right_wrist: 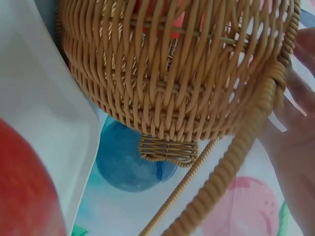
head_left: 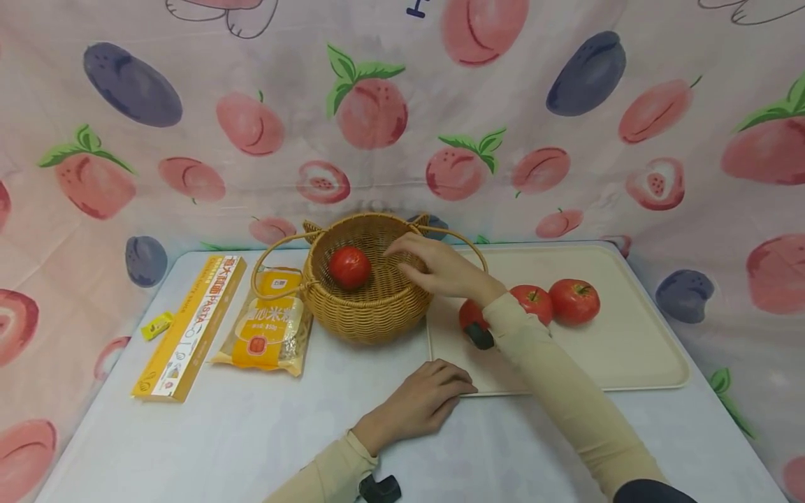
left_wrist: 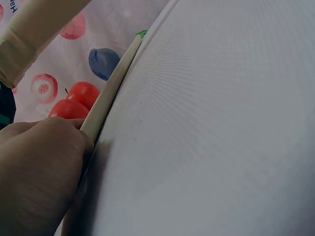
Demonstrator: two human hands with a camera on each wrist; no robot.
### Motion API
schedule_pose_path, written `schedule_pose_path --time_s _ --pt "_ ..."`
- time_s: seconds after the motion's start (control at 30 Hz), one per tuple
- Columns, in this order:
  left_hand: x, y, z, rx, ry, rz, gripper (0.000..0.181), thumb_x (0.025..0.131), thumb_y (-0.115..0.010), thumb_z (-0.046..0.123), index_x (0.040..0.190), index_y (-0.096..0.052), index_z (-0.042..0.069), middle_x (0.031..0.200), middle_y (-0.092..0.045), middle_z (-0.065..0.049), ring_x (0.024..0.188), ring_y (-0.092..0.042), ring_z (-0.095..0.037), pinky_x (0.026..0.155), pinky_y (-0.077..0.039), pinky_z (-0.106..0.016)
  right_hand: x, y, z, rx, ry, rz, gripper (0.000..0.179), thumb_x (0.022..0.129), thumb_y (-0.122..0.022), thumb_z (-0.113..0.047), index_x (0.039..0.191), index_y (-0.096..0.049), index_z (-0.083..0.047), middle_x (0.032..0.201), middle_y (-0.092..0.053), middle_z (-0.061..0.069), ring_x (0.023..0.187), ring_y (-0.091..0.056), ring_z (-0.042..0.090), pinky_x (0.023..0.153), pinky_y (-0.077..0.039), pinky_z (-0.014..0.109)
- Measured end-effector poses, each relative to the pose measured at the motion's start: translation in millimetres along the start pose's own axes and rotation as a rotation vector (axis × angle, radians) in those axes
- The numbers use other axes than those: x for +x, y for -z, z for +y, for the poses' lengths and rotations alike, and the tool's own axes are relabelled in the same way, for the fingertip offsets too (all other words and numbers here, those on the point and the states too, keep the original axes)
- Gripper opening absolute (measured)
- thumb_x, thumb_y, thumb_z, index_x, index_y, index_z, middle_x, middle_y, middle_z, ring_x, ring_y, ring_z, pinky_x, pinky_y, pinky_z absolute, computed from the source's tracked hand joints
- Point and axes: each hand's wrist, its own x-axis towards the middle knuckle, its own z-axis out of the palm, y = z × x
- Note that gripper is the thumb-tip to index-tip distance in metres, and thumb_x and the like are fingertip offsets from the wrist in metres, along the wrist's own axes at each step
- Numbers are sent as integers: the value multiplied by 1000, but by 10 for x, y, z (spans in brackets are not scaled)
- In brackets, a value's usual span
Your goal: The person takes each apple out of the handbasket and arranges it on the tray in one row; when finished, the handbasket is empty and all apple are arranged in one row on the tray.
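My right hand (head_left: 449,269) reaches over the right side of the wicker basket (head_left: 371,314), fingers spread and slightly bent, holding nothing. Inside the basket, left of those fingers, sits a red apple (head_left: 350,268). The right wrist view shows the hand (right_wrist: 300,118) beyond the basket's handle (right_wrist: 221,177). My left hand (head_left: 418,402) rests at the near left corner of the cream tray (head_left: 629,349), its fingers loosely bent over the rim; its thumb is hidden. On the tray are three red apples (head_left: 575,302), one partly behind my right forearm.
Left of the basket lies a yellow bag of pasta (head_left: 267,325), with a long yellow and white pasta box (head_left: 189,328) beside it. A small yellow packet (head_left: 157,325) is at the table's left edge. Behind the table hangs a fruit-print cloth (head_left: 390,175).
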Motion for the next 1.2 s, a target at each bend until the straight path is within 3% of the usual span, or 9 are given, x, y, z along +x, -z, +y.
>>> schedule_pose_path --time_s 0.3,0.8,1.2 --pt "12 0 -15 -7 13 -1 24 94 -53 16 115 -64 23 118 -57 12 113 -47 -5 100 -39 -22 227 -73 -17 -32 -43 -117 31 97 -50 -18 127 -55 -14 124 -55 5 112 -56 20 94 -47 36" --pt "13 56 22 -6 35 -41 24 95 -53 17 116 -64 22 119 -57 9 114 -48 -7 99 -40 -24 573 -225 -52 -146 -106 -299 36 96 -50 -22 132 -51 -15 132 -50 2 120 -52 18 101 -43 37" --pt "-3 26 3 -8 25 -40 25 96 -51 18 117 -63 23 121 -56 10 116 -46 -6 98 -41 -23 835 -409 64 -212 -179 -470 53 97 -50 -24 147 -32 -22 154 -24 7 141 -29 27 114 -28 43"
